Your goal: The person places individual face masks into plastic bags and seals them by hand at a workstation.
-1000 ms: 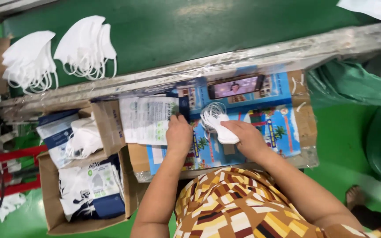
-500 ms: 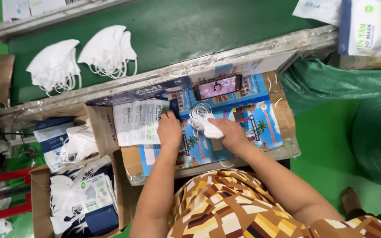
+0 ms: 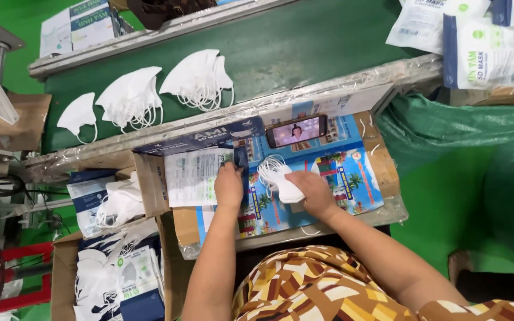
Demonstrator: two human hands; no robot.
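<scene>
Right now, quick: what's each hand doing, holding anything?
Left hand: pressed flat on the printed plastic pouch, not gripping it.
Right hand: closed on a stack of white face masks.

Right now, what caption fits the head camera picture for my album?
Left hand on a packet, right hand holding white masks beside a phone.

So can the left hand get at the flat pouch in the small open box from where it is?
Probably yes. The left hand already rests at the right edge of the flat pouch, and nothing lies on top of it. The right hand holds a folded white mask, off to the side.
</scene>
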